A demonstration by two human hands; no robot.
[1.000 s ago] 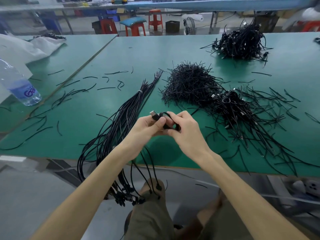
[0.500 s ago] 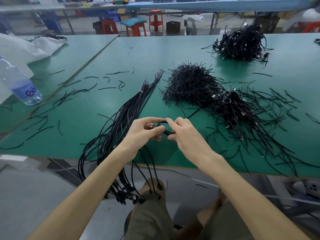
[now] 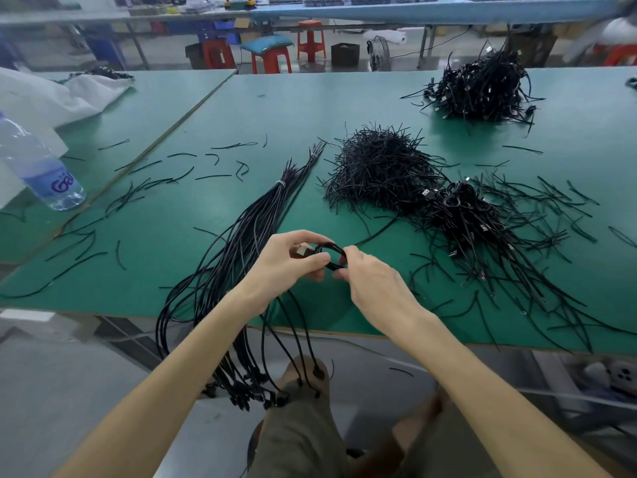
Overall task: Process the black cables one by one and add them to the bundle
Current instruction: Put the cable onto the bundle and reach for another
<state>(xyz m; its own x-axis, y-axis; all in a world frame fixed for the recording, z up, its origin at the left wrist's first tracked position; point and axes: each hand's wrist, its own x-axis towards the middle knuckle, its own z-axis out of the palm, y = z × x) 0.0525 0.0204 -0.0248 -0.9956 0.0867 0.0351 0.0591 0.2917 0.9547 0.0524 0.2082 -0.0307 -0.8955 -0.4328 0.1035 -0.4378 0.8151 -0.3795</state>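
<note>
Head view: left hand [image 3: 286,260] and right hand [image 3: 372,284] both pinch the small coiled black cable [image 3: 331,251], just beside the tied bundle of long black cables [image 3: 262,215]. The loop shows wider than a second ago; unwinding probably starts.

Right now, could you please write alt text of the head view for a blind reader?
The left hand and right hand hold a coiled cable over a green table. A tied bundle lies to their left, a cable pile to their right.
</note>
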